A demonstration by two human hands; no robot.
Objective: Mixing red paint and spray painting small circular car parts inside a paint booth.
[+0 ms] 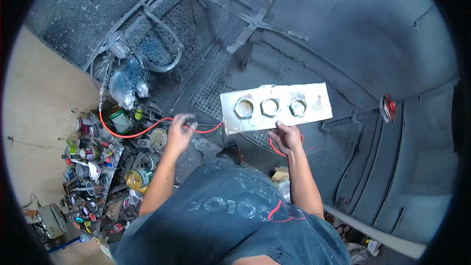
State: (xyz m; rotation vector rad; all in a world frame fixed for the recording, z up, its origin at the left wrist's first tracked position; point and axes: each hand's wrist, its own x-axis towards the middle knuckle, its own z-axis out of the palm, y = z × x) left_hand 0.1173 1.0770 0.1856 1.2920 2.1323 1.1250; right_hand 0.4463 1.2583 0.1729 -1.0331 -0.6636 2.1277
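Note:
My right hand [287,138] grips the near edge of a white rectangular board [311,94], thumb on top and fingers underneath. Three metal hex nuts [270,107] stand in a row on the board, and a small mark shows at its right end. My left hand [180,132] is off to the left of the board, not touching it, with its fingers apart and nothing visible in them. An orange hose [128,135] runs behind the left hand, passes under the board and shows again by the right hand.
A cross-shaped stand [255,22] rises beyond the board. At the far left, a spray gun [118,45] hangs beside a paint-crusted panel [164,24]. Many paint cans [139,178] crowd the left side. A red fitting [389,107] sits on the right wall.

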